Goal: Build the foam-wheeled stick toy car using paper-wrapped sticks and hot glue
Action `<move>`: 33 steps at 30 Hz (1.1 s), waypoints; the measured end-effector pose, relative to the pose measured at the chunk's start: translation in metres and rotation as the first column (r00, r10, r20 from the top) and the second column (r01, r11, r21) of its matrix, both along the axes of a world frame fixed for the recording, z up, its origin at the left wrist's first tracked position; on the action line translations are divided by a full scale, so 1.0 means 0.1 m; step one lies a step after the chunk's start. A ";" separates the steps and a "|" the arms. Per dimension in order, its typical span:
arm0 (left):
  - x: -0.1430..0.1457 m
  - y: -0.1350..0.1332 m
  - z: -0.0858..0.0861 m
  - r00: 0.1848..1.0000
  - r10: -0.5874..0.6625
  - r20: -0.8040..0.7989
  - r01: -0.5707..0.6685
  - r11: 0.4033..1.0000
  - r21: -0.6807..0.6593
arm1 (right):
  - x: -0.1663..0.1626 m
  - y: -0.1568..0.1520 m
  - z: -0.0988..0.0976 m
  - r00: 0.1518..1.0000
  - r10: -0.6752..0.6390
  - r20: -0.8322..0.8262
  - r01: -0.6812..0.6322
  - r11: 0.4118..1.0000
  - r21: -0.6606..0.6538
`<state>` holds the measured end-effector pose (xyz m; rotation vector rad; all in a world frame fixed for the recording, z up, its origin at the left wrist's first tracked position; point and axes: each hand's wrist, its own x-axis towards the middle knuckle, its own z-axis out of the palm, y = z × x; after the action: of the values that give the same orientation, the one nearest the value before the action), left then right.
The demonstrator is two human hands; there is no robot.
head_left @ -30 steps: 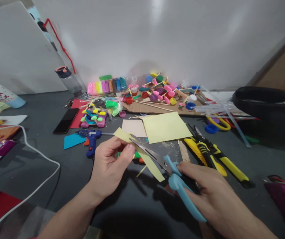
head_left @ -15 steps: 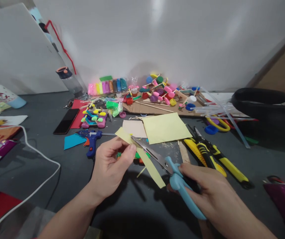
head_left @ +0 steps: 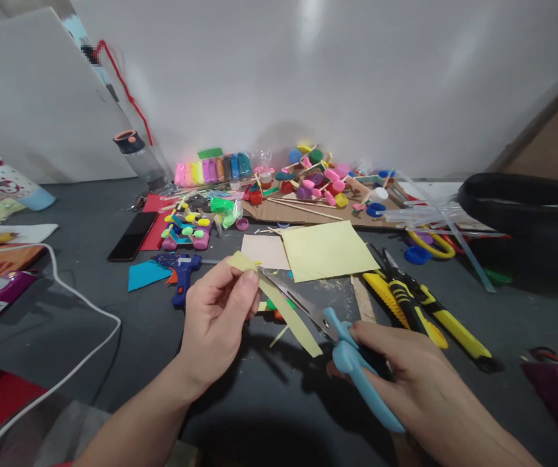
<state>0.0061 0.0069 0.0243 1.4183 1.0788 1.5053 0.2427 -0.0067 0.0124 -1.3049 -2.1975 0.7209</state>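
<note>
Pinched between the thumb and fingers of my left hand (head_left: 218,321) is a narrow strip of pale yellow paper (head_left: 291,319), its long end slanting down to the right. My right hand (head_left: 418,383) grips scissors (head_left: 340,340) with light blue handles, and their blades lie close along the strip's right edge, tips near my left thumb. Whether the blades touch the paper I cannot tell. Beyond the blades lies a larger yellow sheet (head_left: 330,251), beside a pale pinkish piece of paper (head_left: 265,251). Small green and orange pieces (head_left: 279,306) show partly behind the strip.
A blue glue gun (head_left: 181,275) and a black phone (head_left: 133,237) lie to the left. Yellow-black cutters and pliers (head_left: 435,318) lie at right. Along the back are colourful clay blocks (head_left: 213,170) and cardboard (head_left: 289,211) with small clay-and-stick models. A white cable (head_left: 79,301) curves across the left.
My left hand has turned slightly, and less of the strip's upper end shows above the thumb. The strip's lower end has risen a little. The right hand and scissors are nearly unmoved.
</note>
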 end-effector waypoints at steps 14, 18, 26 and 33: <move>0.02 0.00 -0.04 0.996 -0.087 0.013 0.087 0.996 -0.034 | -0.05 -0.03 0.00 0.998 0.023 -0.059 -0.021 1.000 0.021; 0.01 -0.02 -0.05 0.996 -0.088 0.023 0.089 0.995 -0.045 | -0.03 -0.04 -0.01 0.998 0.023 -0.064 -0.025 0.999 -0.029; 0.00 -0.01 -0.03 0.998 -0.047 0.039 0.049 0.998 -0.049 | -0.02 -0.03 -0.03 0.997 0.035 -0.071 -0.037 0.999 -0.027; 0.03 -0.03 -0.02 0.996 -0.082 -0.032 0.081 0.996 -0.029 | -0.04 -0.02 -0.01 0.999 -0.012 -0.045 0.012 1.000 0.005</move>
<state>0.0087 0.0041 0.0219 1.4555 1.0455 1.4087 0.2382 -0.0089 0.0112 -1.2862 -2.1524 0.7327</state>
